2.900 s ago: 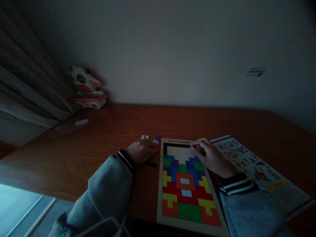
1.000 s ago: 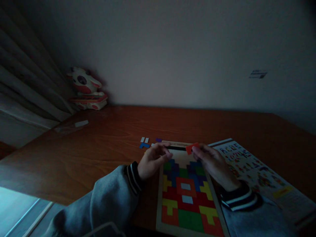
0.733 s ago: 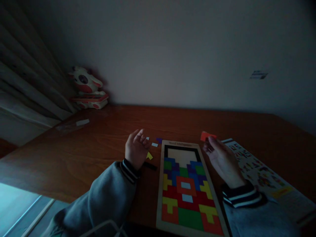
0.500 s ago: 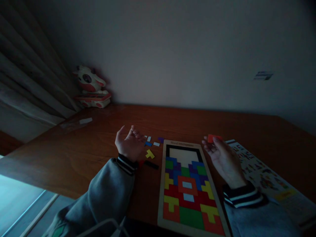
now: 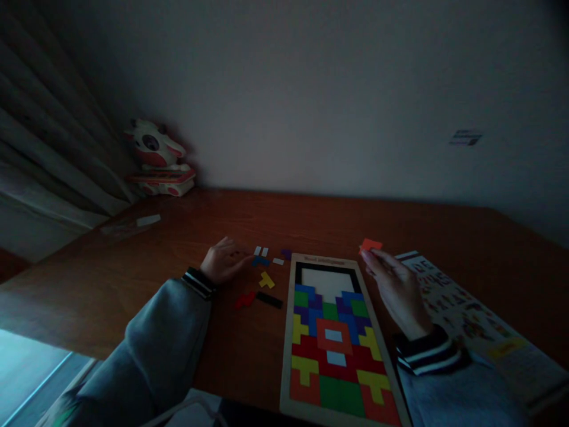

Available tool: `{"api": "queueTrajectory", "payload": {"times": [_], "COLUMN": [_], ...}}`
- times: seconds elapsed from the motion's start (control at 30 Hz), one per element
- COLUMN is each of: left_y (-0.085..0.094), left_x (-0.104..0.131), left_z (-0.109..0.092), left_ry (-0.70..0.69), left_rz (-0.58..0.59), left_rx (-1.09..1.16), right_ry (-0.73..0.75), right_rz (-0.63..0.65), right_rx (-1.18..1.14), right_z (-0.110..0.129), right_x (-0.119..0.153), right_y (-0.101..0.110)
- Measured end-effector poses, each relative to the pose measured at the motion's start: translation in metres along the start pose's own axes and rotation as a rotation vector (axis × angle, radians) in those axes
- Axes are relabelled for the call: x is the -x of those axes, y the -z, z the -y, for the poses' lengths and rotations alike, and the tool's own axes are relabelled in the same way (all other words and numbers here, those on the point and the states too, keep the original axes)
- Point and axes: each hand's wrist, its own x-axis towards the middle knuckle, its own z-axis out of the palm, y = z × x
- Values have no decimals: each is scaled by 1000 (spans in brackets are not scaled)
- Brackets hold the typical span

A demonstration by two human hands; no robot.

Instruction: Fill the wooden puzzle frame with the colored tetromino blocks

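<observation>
My right hand point(image 5: 393, 284) pinches an orange puzzle piece point(image 5: 370, 245) above the top right corner of a wooden puzzle board point(image 5: 287, 350). Coloured pieces fill the board's lower and middle area, while a pale gap framed by black pieces point(image 5: 326, 267) shows at its top. Palm down, my left hand point(image 5: 224, 261) is low over the table with thumb and fingers apart, holding nothing. Close to its fingertips lie white pieces point(image 5: 265, 251) and a blue piece point(image 5: 260, 261). Nearer me are a yellow piece point(image 5: 267, 280), a red piece point(image 5: 245, 300) and a black bar point(image 5: 269, 300).
A purple piece point(image 5: 286, 255) lies by the board's top left corner. Right of the board is a printed pattern sheet point(image 5: 466, 320), partly under my right arm. A cow-shaped toy point(image 5: 155, 157) stands at the back left, near the curtain point(image 5: 53, 136). The wall closes off the table's far side.
My left hand has turned from palm up to palm down and shifted left, uncovering the red piece. My right hand has moved slightly left with the orange piece, which is now tilted.
</observation>
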Motion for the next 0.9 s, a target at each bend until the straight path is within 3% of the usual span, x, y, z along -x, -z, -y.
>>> {"api": "queueTrajectory", "payload": {"times": [0.07,0.17,0.27,0.6,0.9], "left_y": [-5,-16,-22,-22,-26], "left_x": [4,6,7,11,10], "left_z": [1,-2,-5,9,6], "left_ry": [-160,-296,-353,-298,-168], "left_rz": [167,374,483,429,370], "left_rx": [-187,-245,-249,-311,-306], "right_ry": [108,351,481,499,431], "right_rz": [5,102,238,391,387], "right_rx": [178,449,551,584,558], "right_z": [0,7,13,16,7], "right_x": [0,3,7,12,11], "right_y": [0,-3,-9,-9,-8]}}
